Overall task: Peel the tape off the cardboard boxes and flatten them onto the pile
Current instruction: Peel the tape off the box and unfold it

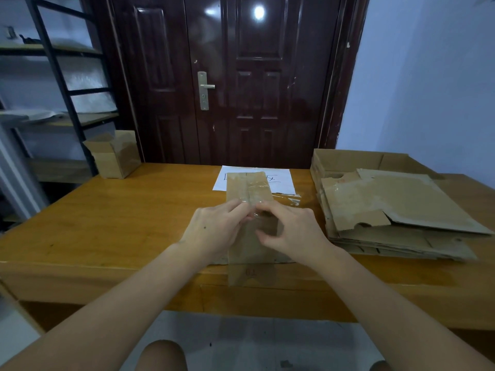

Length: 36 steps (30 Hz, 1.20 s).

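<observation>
A brown cardboard box (pixel 247 187) lies in the middle of the wooden table (pixel 120 218), its near end hanging over the front edge. A strip of clear tape (pixel 254 191) runs along its top seam. My left hand (pixel 214 228) and my right hand (pixel 292 231) rest on the box side by side, fingertips meeting at the near end of the tape and pinching it. A pile of flattened cardboard (pixel 396 212) lies on the table to the right. Another box (pixel 113 155), open at the top, stands at the table's back left corner.
A white sheet of paper (pixel 281 180) with writing lies under the far end of the box. A dark door (pixel 227 81) stands behind the table. A metal shelf rack (pixel 53 84) is at the left. My knees show below the table edge.
</observation>
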Each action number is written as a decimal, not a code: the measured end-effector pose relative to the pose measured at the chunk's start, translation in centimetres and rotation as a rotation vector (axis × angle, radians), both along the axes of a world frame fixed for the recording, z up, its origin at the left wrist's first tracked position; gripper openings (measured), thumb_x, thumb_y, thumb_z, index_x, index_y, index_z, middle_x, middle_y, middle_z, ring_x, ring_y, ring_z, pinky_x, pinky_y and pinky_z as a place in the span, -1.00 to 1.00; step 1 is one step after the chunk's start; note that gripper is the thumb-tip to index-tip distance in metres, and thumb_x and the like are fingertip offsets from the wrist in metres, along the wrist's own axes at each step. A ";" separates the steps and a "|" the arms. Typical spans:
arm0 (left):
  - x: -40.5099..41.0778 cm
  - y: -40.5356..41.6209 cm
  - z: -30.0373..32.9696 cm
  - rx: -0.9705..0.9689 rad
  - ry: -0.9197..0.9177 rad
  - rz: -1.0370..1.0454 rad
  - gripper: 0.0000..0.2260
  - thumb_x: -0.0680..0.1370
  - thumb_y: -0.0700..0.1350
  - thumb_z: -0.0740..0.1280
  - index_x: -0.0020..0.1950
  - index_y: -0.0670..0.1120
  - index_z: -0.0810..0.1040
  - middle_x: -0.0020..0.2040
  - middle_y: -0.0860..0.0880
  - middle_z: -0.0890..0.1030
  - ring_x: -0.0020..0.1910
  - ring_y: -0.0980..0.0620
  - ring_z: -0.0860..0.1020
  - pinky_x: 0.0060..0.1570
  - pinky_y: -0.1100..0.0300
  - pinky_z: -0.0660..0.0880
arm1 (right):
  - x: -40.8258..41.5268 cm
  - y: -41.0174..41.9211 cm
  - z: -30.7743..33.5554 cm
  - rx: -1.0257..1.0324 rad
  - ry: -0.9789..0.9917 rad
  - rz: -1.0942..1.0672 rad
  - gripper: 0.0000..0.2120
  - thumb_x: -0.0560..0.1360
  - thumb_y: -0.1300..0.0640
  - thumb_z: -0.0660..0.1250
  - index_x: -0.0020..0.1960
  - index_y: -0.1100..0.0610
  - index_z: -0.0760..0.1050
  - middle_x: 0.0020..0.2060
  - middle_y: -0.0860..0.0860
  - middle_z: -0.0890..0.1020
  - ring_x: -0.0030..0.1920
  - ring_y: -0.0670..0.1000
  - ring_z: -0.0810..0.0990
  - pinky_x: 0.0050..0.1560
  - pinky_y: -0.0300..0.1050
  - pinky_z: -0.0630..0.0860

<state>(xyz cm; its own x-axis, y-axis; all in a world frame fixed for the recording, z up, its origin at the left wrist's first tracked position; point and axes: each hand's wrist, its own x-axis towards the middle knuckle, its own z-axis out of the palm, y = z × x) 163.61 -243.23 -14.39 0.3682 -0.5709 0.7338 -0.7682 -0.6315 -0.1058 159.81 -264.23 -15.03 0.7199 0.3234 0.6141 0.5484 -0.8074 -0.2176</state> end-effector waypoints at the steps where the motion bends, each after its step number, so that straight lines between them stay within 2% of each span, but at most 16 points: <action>1: 0.0 -0.1 0.1 -0.004 -0.004 0.003 -0.79 0.67 -0.04 0.17 0.01 -0.07 0.58 -0.15 0.05 0.62 -0.38 0.18 0.33 -0.53 0.35 0.26 | 0.1 -0.1 0.0 -0.033 -0.004 0.003 -0.63 0.52 -0.07 0.46 0.28 -0.01 0.57 0.14 -0.11 0.69 0.08 -0.12 0.66 0.07 -0.39 0.50; 3: 0.1 -0.1 0.1 -0.009 -0.002 0.018 -0.71 0.68 0.01 0.11 0.00 -0.05 0.58 -0.14 0.07 0.63 -0.41 0.18 0.32 -0.53 0.39 0.17 | 0.4 -0.2 0.2 -0.074 -0.042 0.012 -0.71 0.55 -0.02 0.43 0.25 0.00 0.60 0.15 -0.09 0.69 0.09 -0.12 0.67 0.07 -0.39 0.50; 5: 0.3 0.0 -0.1 -0.025 0.046 0.016 -0.67 0.70 0.09 0.08 0.04 -0.03 0.57 -0.12 0.09 0.63 -0.45 0.13 0.44 -0.58 0.28 0.33 | 0.6 -0.4 0.2 -0.073 -0.088 0.023 -0.77 0.61 0.00 0.32 0.23 0.01 0.61 0.16 -0.07 0.70 0.10 -0.11 0.68 0.08 -0.33 0.55; 7: 0.7 0.4 0.0 -0.063 0.122 0.005 -0.64 0.69 0.19 0.07 0.15 0.02 0.55 -0.03 0.11 0.66 -0.33 0.09 0.60 -0.49 0.14 0.53 | 0.6 -0.4 0.2 -0.075 -0.106 0.035 -0.72 0.67 -0.04 0.18 0.23 0.00 0.60 0.16 -0.07 0.69 0.09 -0.10 0.68 0.03 -0.25 0.62; 9: 1.0 0.8 0.4 -0.082 0.167 -0.012 -0.59 0.66 0.25 0.07 0.27 0.05 0.55 0.09 0.12 0.67 -0.16 0.10 0.66 -0.36 0.12 0.61 | 0.7 -0.4 0.3 -0.081 -0.109 0.036 -0.67 0.69 -0.08 0.10 0.22 0.00 0.58 0.11 -0.08 0.70 -0.03 -0.09 0.69 -0.11 -0.14 0.65; 12: 1.2 1.0 1.0 0.019 0.113 -0.058 -0.64 0.66 0.12 0.16 0.27 0.01 0.63 0.18 0.08 0.68 0.01 0.09 0.69 -0.24 0.17 0.65 | 0.6 -0.4 0.4 -0.065 -0.077 0.012 -0.60 0.68 -0.14 0.03 0.22 0.02 0.56 0.02 -0.09 0.70 -0.15 -0.11 0.67 -0.23 -0.15 0.62; 15: 0.9 0.8 1.1 0.015 0.072 -0.040 -0.69 0.68 0.07 0.15 0.20 0.04 0.65 0.05 0.10 0.71 -0.10 0.12 0.68 -0.35 0.28 0.56 | 0.4 -0.2 0.8 -0.072 -0.068 -0.009 -0.56 0.69 -0.18 -0.01 0.23 0.03 0.54 -0.09 -0.10 0.69 -0.25 -0.14 0.63 -0.32 -0.26 0.54; 17: 0.8 0.6 0.9 -0.023 0.077 -0.010 -0.68 0.70 0.10 0.10 0.15 0.04 0.62 -0.03 0.12 0.70 -0.22 0.13 0.65 -0.45 0.24 0.52 | 0.3 -0.1 1.1 -0.067 -0.084 -0.018 -0.55 0.68 -0.18 -0.01 0.23 0.04 0.54 -0.15 -0.11 0.69 -0.31 -0.17 0.59 -0.36 -0.40 0.40; 19: 0.9 0.4 0.7 -0.029 0.068 0.022 -0.67 0.71 0.12 0.08 0.13 0.04 0.60 -0.08 0.11 0.69 -0.30 0.13 0.63 -0.50 0.20 0.50 | 0.4 -0.1 1.3 -0.071 -0.089 -0.019 -0.54 0.68 -0.18 -0.02 0.24 0.05 0.54 -0.14 -0.10 0.69 -0.28 -0.16 0.61 -0.34 -0.43 0.36; 22: 1.0 0.4 0.5 -0.037 0.081 0.054 -0.68 0.71 0.13 0.05 0.13 0.06 0.57 -0.09 0.13 0.67 -0.33 0.14 0.59 -0.51 0.21 0.47 | 0.5 -0.1 1.7 -0.069 -0.055 -0.004 -0.54 0.67 -0.21 -0.01 0.29 0.02 0.51 -0.05 -0.10 0.70 -0.15 -0.13 0.66 -0.21 -0.31 0.53; 24: 1.0 0.4 0.2 -0.045 0.102 0.058 -0.70 0.72 0.13 0.05 0.13 0.08 0.55 -0.08 0.13 0.66 -0.33 0.13 0.58 -0.49 0.18 0.49 | 0.4 -0.2 2.2 -0.072 -0.006 0.013 -0.53 0.62 -0.26 0.09 0.36 -0.02 0.49 0.05 -0.12 0.69 -0.02 -0.13 0.66 -0.05 -0.25 0.57; 26: 1.2 0.4 0.1 -0.042 0.111 0.070 -0.73 0.73 0.12 0.05 0.14 0.10 0.51 -0.07 0.13 0.65 -0.32 0.10 0.58 -0.46 0.12 0.52 | 0.2 -0.3 2.4 -0.115 -0.016 0.051 -0.57 0.61 -0.17 0.22 0.37 0.01 0.53 0.15 -0.11 0.69 0.07 -0.13 0.66 0.08 -0.21 0.60; 28: 1.4 0.3 0.0 -0.047 0.099 0.073 -0.75 0.73 0.12 0.06 0.14 0.10 0.51 -0.05 0.13 0.66 -0.31 0.10 0.59 -0.46 0.09 0.53 | 0.1 -0.3 2.4 -0.098 -0.063 0.072 -0.60 0.64 -0.11 0.18 0.30 0.07 0.60 0.17 -0.06 0.70 0.11 -0.08 0.68 0.14 -0.18 0.60; 30: 1.4 0.2 -0.1 -0.058 0.099 0.071 -0.75 0.73 0.11 0.06 0.15 0.10 0.51 -0.03 0.13 0.66 -0.30 0.09 0.58 -0.46 0.08 0.53 | 0.2 -0.2 2.3 -0.080 -0.097 0.058 -0.54 0.65 -0.12 0.09 0.28 0.10 0.62 0.10 -0.01 0.72 0.05 -0.04 0.71 0.07 -0.14 0.65; 36: 0.6 0.0 0.1 -0.066 0.101 0.084 -0.76 0.73 0.11 0.08 0.12 0.07 0.49 -0.07 0.13 0.63 -0.39 0.12 0.53 -0.52 0.16 0.47 | 0.3 0.4 2.0 -0.088 -0.190 -0.018 -0.50 0.70 -0.14 0.02 0.23 0.14 0.61 -0.04 0.02 0.74 -0.10 0.00 0.73 -0.17 -0.07 0.68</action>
